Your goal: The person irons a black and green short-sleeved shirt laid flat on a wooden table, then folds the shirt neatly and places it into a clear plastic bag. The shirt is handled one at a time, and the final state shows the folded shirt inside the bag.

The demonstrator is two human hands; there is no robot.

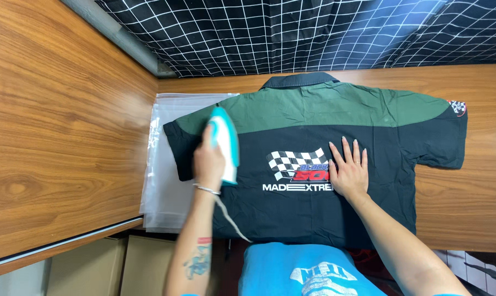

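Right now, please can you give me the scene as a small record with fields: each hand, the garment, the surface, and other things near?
left hand: left hand grips a white and turquoise electric iron on the shirt's left side
right hand: right hand lies flat, fingers spread, on the shirt beside its chequered flag print
garment: black and dark green short-sleeved shirt, back up, spread flat
surface: brown wooden table
nearby: clear plastic bags under the left sleeve; black grid-patterned cloth behind
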